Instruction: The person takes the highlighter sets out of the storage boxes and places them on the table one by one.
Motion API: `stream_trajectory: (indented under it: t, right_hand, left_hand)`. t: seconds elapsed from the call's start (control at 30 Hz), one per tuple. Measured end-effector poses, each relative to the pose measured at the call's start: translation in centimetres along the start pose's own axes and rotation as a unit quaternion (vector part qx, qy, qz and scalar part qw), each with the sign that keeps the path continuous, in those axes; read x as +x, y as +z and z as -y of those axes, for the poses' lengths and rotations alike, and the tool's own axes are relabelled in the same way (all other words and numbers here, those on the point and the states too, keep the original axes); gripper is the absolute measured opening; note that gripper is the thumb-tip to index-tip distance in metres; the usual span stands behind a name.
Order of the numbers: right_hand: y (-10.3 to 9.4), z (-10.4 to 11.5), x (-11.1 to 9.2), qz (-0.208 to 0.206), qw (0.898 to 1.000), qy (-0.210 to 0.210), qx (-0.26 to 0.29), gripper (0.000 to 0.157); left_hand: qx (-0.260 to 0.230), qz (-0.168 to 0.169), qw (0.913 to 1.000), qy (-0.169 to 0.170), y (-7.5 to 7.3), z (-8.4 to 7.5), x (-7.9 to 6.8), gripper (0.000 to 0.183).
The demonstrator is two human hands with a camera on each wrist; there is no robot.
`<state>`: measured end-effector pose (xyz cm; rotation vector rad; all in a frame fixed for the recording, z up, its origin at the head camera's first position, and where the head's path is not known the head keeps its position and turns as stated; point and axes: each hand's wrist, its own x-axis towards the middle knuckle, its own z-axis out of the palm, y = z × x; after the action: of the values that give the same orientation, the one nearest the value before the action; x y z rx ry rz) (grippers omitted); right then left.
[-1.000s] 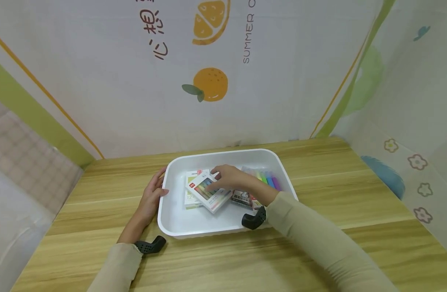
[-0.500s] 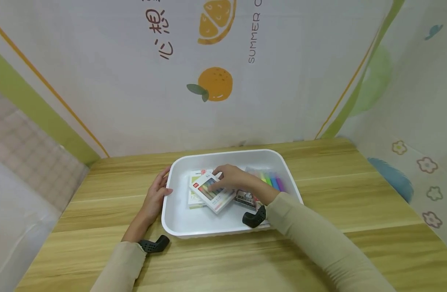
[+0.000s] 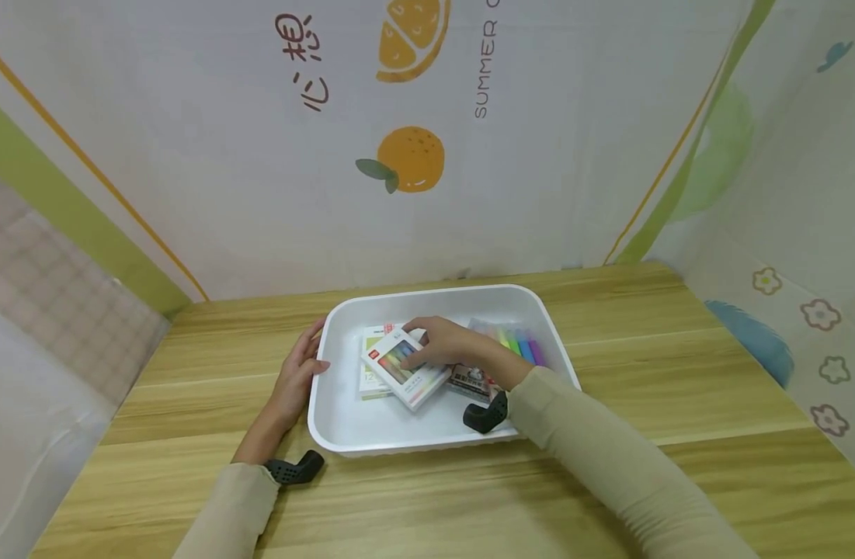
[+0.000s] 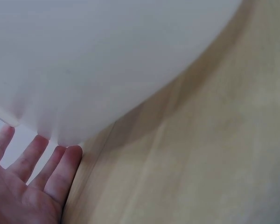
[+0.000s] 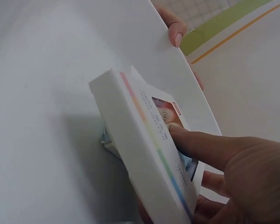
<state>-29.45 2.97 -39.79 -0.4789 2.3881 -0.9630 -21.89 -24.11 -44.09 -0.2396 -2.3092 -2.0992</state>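
Note:
A white plastic tray (image 3: 353,427) stands on the table. At its left side my left hand (image 3: 296,380) has its thumb over the rim and its fingertips (image 4: 70,154) against the outer wall. Inside the tray, my right hand (image 3: 444,341) holds a white box (image 3: 399,371) with a window showing coloured sticks. My right thumb (image 5: 203,144) presses on that window while the fingers go round the far edge. The box lies tilted over a white-and-green box (image 3: 370,384), partly covering it. A rainbow stripe runs along its front in the right wrist view.
Right of the held box lie a small dark package (image 3: 469,382) and a clear pack of coloured pens (image 3: 521,343), both partly hidden by my right arm. A printed curtain (image 3: 525,194) hangs behind the wooden table (image 3: 413,505).
The head view has shifted slightly. My right thumb has moved a little lower on the box's window. The left hand has stayed at the tray's rim.

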Motion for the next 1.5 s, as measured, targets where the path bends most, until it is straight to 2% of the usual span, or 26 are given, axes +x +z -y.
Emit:
stream_trajectory:
  t: [0.37,0.53,0.83,1.13,1.5]
  right_hand:
    - [0.0,0.6,-0.2,0.001,0.999,0.03,0.021,0.076]
    - [0.0,0.7,-0.3,0.003,0.999,0.017,0.036,0.078]
    - [-0.3,1.2,-0.9,-0.011,1.0,0.003,0.021,0.08]
    - [-0.2,2.2,-1.5,-0.034,0.999,-0.009,-0.017,0.08]
    - [-2.1,1.7,-2.6,-0.061,0.998,-0.028,-0.018,0.081]
  left_hand:
    - [0.005,-0.002,1.0,0.001,-0.1,0.0,0.0,0.071]
    - [-0.001,-0.003,1.0,0.006,-0.1,0.2,0.1,0.071]
    - [-0.007,-0.006,0.9999,0.007,0.0,0.2,0.3,0.072]
    - [-0.005,0.0,1.0,0.003,-0.2,0.2,0.0,0.073]
    - [0.016,-0.003,0.9999,-0.006,-0.1,-0.1,-0.1,0.071]
